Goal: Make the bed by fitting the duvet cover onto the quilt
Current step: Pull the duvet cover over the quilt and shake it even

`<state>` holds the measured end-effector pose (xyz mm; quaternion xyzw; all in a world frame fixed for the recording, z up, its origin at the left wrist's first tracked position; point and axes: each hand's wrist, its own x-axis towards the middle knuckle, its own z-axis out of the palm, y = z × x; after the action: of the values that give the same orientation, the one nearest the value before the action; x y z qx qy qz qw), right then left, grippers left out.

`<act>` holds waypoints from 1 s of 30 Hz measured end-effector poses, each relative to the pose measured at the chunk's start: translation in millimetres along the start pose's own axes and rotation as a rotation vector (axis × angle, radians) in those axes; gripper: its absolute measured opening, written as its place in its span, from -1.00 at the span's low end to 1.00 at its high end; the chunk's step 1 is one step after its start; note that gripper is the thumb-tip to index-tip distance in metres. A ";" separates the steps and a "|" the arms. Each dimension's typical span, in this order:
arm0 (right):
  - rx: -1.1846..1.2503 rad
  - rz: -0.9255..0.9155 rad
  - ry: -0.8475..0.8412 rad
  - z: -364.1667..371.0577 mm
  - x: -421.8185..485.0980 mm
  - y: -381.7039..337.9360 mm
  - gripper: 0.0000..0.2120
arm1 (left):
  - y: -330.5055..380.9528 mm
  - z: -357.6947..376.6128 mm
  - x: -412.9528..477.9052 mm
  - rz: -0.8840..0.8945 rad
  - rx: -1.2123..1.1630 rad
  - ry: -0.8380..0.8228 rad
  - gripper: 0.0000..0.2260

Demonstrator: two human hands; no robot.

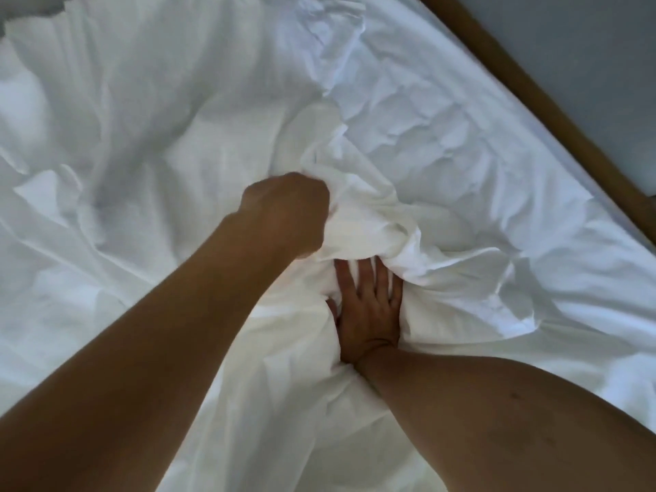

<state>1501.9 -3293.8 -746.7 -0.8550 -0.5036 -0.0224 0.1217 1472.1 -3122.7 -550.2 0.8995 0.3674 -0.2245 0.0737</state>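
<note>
The bed [532, 143] fills almost the whole view, and its wooden frame [553, 111] runs diagonally at the upper right, with grey floor [603, 47] beyond it. White fabric lies over all of the bed in many folds. Everything is the same white, so I cannot say surely where the quilt ends and the duvet cover [372, 214] begins. The bunched, thinner cloth in the middle looks like the cover, and the softer, puffy mass at the left looks like the quilt [106, 136].

The left hand [291, 211] is closed into a fist on a raised bunch of the cover, holding it up a little from the bed. I think this is to keep an opening or an edge lifted, so that the other hand can go under it.

The right hand [367, 296] lies flat with the fingers [358, 271] straight and a little spread. It presses down on the fabric just below the lifted bunch, and the fingertips are hidden under the fold. It grips nothing that I can see. A thin band sits at its wrist [372, 346]. In my judgement this hand is feeling for the opening or pushing material inside, while the left hand holds the way open. The fitting seems to be in an early or middle stage, because the cloth is not yet spread smooth.
</note>
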 end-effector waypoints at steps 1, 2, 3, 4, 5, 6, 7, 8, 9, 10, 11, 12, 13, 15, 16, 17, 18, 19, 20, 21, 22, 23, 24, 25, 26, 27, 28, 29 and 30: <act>-0.002 0.004 0.000 0.0 -0.4 -0.1 -0.44 | -0.2 14.6 -5.7 -0.001 -0.001 -0.074 -0.82; -0.007 0.008 0.008 0.4 -0.6 0.1 -0.48 | 0.3 32.6 -13.6 0.021 0.014 -0.135 -0.79; -0.010 0.011 0.011 1.3 -0.5 0.4 -0.53 | 1.4 50.5 -22.1 0.050 0.027 -0.187 -0.77; -0.010 0.012 0.006 2.0 -0.6 0.9 -0.56 | 1.5 66.4 -30.0 0.070 0.023 -0.231 -0.77; -0.007 0.009 0.000 2.7 -0.7 1.3 -0.58 | 2.1 79.0 -35.6 0.069 0.006 -0.255 -0.77; -0.002 0.007 -0.003 3.5 -0.7 1.3 -0.59 | 2.9 88.4 -37.6 0.050 -0.005 -0.252 -0.75; 0.004 0.008 -0.004 3.7 -0.9 1.4 -0.58 | 4.3 96.0 -36.9 0.025 -0.008 -0.240 -0.72; 0.011 0.010 -0.004 3.5 -0.7 1.2 -0.56 | 6.6 103.9 -34.5 -0.009 0.001 -0.234 -0.66; 0.010 0.011 -0.001 3.1 -0.9 0.9 -0.54 | 10.0 112.1 -30.9 -0.048 0.019 -0.218 -0.60; 0.004 0.010 0.004 2.9 -0.5 0.4 -0.52 | 13.6 119.0 -26.6 -0.084 0.039 -0.196 -0.54; -0.002 0.009 0.012 2.7 0.4 0.1 -0.52 | 17.7 124.3 -22.0 -0.107 0.054 -0.174 -0.49; -0.005 0.012 0.019 2.1 1.1 0.0 -0.52 | 22.0 128.6 -18.5 -0.121 0.062 -0.155 -0.46; 0.000 0.010 0.025 0.8 1.6 0.1 -0.53 | 26.5 130.4 -18.1 -0.134 0.063 -0.131 -0.45; -0.002 -0.005 0.017 -2.9 2.1 0.6 -0.51 | 34.3 128.2 -27.0 -0.172 0.031 -0.029 -0.45; -0.006 -0.026 0.001 -5.6 -1.3 -1.3 -0.50 | 37.4 129.1 -42.9 -0.199 -0.014 0.075 -0.45; -0.014 -0.025 -0.007 -6.7 0.3 -0.2 -0.50 | 40.8 127.0 -58.0 -0.201 -0.068 0.213 -0.48; -0.009 -0.016 -0.009 -8.8 2.8 1.1 -0.51 | 42.3 126.3 -79.0 -0.201 -0.131 0.375 -0.51; 0.005 -0.017 0.007 -11.3 2.3 -0.1 -0.52 | 40.5 131.8 -110.6 -0.236 -0.163 0.540 -0.55; 0.007 -0.017 0.028 -13.6 1.3 -0.6 -0.53 | 34.7 140.5 -147.6 -0.318 -0.173 0.681 -0.57; -0.008 -0.028 0.021 -16.1 0.6 -0.1 -0.52 | 24.0 151.2 -185.2 -0.463 -0.180 0.758 -0.54; -0.035 -0.051 -0.021 -19.8 -1.8 -0.9 -0.50 | 8.7 165.4 -227.0 -0.665 -0.233 0.710 -0.46; -0.060 -0.079 -0.063 -24.9 -6.2 -1.2 -0.48 | -5.7 180.1 -268.7 -0.897 -0.347 0.567 -0.33; -0.064 -0.095 -0.102 -31.6 -10.3 -0.6 -0.48 | -18.4 194.9 -305.4 -1.091 -0.489 0.378 -0.16; -0.057 -0.108 -0.144 -39.4 -14.7 0.4 -0.48 | -25.7 207.6 -336.8 -1.182 -0.608 0.211 -0.02; -0.020 -0.112 -0.204 -47.9 -18.0 1.0 -0.49 | -26.9 219.3 -361.1 -1.172 -0.690 0.121 0.00; 0.042 -0.096 -0.263 -57.5 -22.5 -0.7 -0.50 | -22.4 228.8 -378.4 -1.108 -0.752 0.124 -0.07; 0.147 -0.045 -0.349 -70.4 -27.6 -4.3 -0.51 | -15.1 234.9 -389.9 -1.048 -0.794 0.187 -0.14; 0.297 0.048 -0.433 -86.6 -34.8 -10.1 -0.53 | -7.0 239.5 -396.4 -1.032 -0.835 0.272 -0.15; 0.473 0.157 -0.460 -105.1 -46.1 -17.6 -0.56 | -0.2 242.5 -401.6 -1.070 -0.924 0.330 -0.09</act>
<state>1472.8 -3349.3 -649.0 -0.8221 -0.4416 0.2981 0.2009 1134.5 -3447.0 -581.6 0.4956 0.8210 0.0869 0.2700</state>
